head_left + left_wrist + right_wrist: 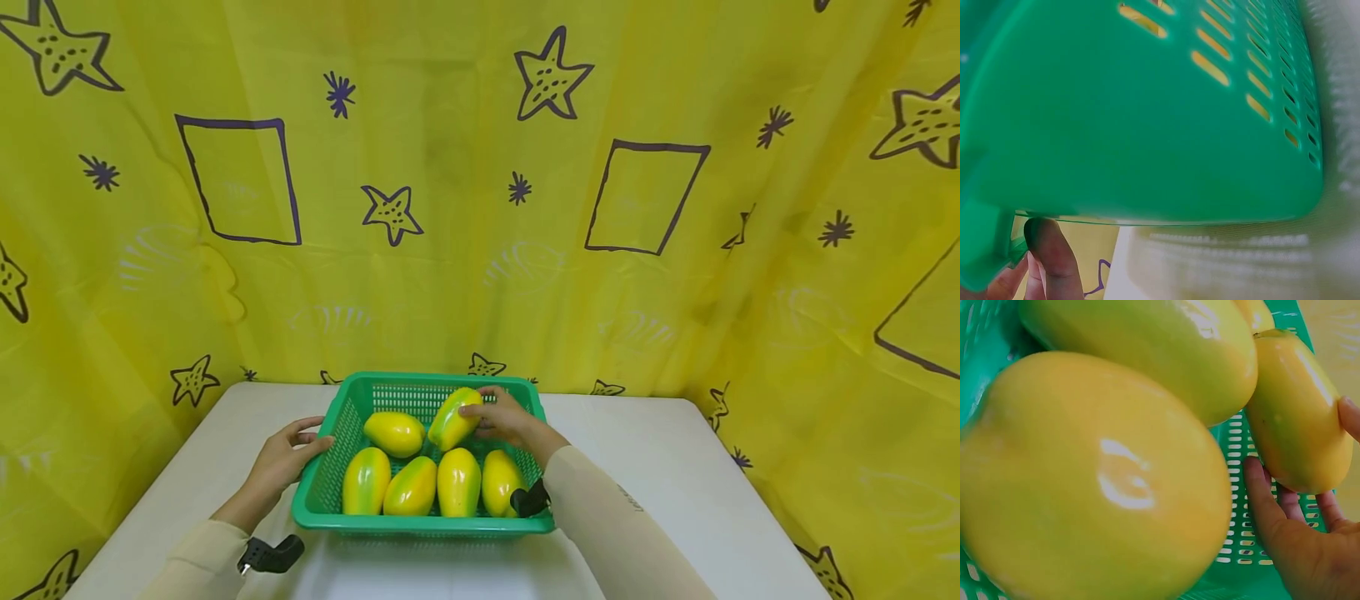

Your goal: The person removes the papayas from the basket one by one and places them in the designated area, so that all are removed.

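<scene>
A green plastic basket (pixel 420 523) with slotted walls holds several glossy yellow-green papayas (pixel 458 483). My right hand (pixel 510 417) grips one papaya (pixel 454 419) at the back right of the basket, its lower end leaning toward the middle. In the right wrist view, the thumb and fingers are on either side of that papaya (pixel 1300 419), above the slotted floor. At the basket's left rim, my left hand (pixel 283 454) holds the edge with thumb and fingers. The left wrist view shows its fingers (pixel 1054 262) at the rim, beside the basket's outer wall (pixel 1116 144).
The basket stands on a white table (pixel 637 492). Several papayas line its front side, and another papaya (pixel 395 434) lies at the back left. A yellow curtain (pixel 450 292) with starfish drawings hangs behind the table and along its sides.
</scene>
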{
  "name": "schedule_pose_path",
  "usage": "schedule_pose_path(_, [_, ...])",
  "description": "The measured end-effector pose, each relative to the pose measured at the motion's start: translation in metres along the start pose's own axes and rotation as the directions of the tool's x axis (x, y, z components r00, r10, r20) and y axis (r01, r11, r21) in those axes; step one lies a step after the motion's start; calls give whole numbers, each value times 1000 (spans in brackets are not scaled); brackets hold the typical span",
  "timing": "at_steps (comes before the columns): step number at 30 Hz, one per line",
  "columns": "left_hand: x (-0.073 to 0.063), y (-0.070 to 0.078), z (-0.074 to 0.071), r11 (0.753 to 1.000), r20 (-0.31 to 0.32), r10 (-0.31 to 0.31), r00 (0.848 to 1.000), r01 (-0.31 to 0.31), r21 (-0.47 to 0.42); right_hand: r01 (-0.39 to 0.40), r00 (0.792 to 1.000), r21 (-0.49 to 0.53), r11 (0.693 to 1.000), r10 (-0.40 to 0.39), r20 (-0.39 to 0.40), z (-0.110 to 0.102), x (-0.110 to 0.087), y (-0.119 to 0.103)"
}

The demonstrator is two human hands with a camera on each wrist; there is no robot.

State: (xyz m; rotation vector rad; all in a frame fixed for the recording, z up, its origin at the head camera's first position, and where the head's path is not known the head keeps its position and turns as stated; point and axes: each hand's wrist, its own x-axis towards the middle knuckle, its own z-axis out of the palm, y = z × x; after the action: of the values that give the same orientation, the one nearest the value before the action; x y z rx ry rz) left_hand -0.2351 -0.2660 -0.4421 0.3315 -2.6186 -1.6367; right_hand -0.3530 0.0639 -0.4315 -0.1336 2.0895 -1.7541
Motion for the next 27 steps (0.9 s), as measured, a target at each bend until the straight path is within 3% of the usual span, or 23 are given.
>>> schedule_pose_path(14, [-2, 1, 1, 1000, -2, -16, 1000, 16, -2, 11, 999, 66, 998, -13, 30, -2, -9, -9])
schedule_pose_path(27, [-1, 0, 0, 1000, 1, -8, 1000, 8, -8, -4, 1000, 117, 993, 3, 4, -8, -13, -10])
